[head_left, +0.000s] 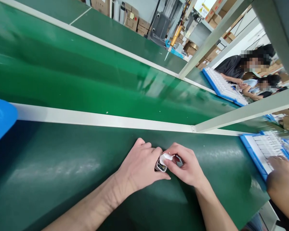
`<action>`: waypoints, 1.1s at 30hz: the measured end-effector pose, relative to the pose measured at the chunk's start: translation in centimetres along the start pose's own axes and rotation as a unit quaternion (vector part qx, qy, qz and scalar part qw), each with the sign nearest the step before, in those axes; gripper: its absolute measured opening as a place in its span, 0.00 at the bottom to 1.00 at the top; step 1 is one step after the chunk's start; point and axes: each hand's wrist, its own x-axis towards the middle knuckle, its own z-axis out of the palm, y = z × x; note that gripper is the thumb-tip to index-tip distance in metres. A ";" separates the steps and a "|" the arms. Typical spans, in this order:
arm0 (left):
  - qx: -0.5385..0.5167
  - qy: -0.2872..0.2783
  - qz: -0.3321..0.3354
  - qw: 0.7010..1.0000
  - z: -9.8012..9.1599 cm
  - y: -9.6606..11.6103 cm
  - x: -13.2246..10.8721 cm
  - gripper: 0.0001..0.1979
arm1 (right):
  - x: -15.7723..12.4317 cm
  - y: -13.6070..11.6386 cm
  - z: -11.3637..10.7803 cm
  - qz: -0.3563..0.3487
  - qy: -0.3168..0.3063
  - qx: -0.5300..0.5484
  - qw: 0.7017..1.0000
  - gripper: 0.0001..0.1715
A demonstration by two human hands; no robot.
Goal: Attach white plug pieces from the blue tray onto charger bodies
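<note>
Two hands meet at the surface's near edge: left hand [139, 166] and right hand [185, 166] each grip, pinching, one small white plug [163, 161]. Best keep it steady, fingertips clear of the open end.

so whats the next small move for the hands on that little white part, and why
Probably press the two pieces together. The left hand and right hand both pinch the small white part just above the green work surface, with its dark open end facing the camera, so it looks not quite seated.
</note>
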 end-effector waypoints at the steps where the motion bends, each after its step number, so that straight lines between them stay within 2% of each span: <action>1: 0.002 0.004 0.004 1.000 0.0 -0.1 0.0 0.26 | 0.0 0.0 0.0 -0.003 0.000 0.005 1.000 0.04; 9: 0.026 0.046 -0.006 0.999 0.5 -0.3 0.0 0.22 | -0.3 -0.5 -0.1 -0.046 -0.029 -0.014 0.998 0.06; 15: 0.036 0.055 0.001 0.998 0.6 -0.3 -0.1 0.25 | -0.4 0.0 -0.2 -0.071 -0.025 -0.012 0.997 0.08; 22: 0.024 0.054 0.002 0.998 0.8 -0.5 -0.1 0.24 | -0.3 0.0 -0.4 -0.036 -0.053 -0.006 0.998 0.05; 33: 0.036 0.047 0.011 0.998 0.7 -0.4 0.1 0.23 | -0.1 -0.8 -0.4 -0.033 -0.057 -0.031 0.997 0.05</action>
